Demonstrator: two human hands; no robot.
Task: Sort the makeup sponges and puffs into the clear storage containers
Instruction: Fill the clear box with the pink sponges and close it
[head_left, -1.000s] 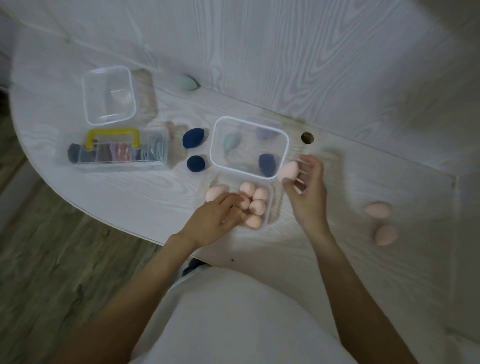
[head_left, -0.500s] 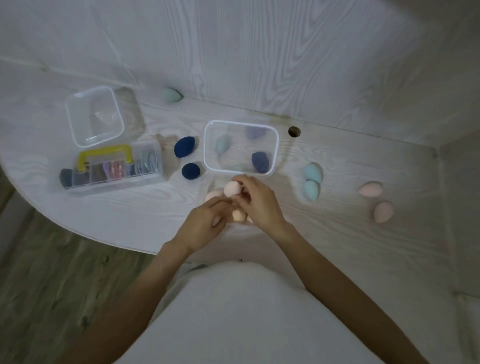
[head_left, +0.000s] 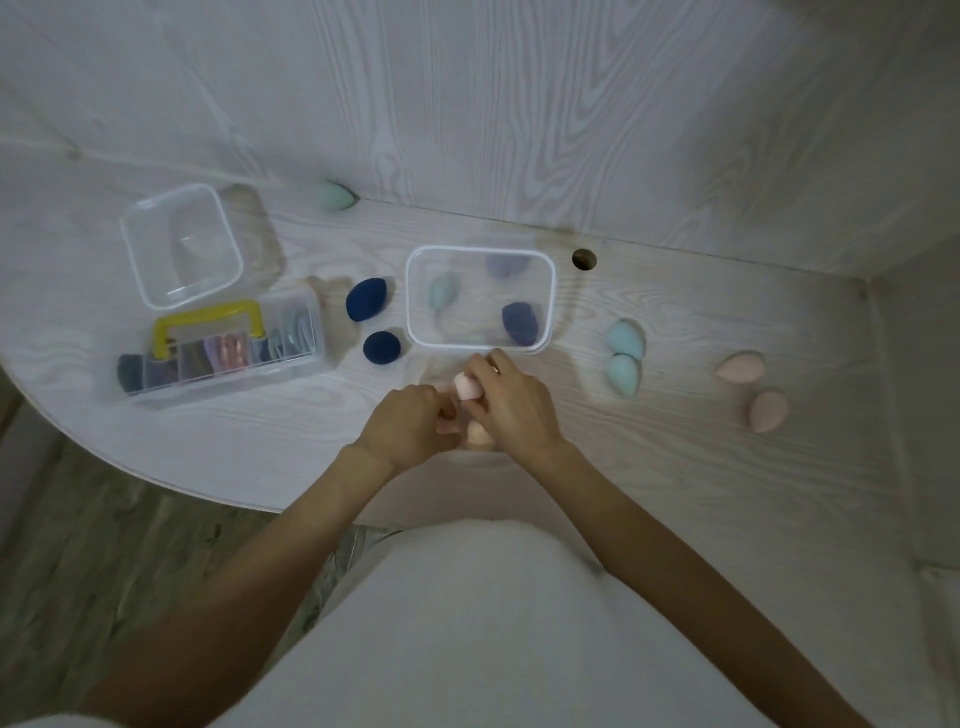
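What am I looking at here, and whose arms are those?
There is no robot here. The arms are a person's, and the camera sits on their head, looking down, so you see what they see.

They are at a pale wooden table, sorting soft egg-shaped makeup sponges. The right hand holds a pink sponge in its fingers. The left hand is curled right beside it, over a spot where more pink sponges peek out; whether it holds one, I cannot tell.

Behind the hands stands a clear box with a few bluish sponges inside. To the left are two dark blue sponges, a box with a yellow handle and another clear tub. To the right lie two light blue sponges and two peach ones. One green sponge rests by the wall.
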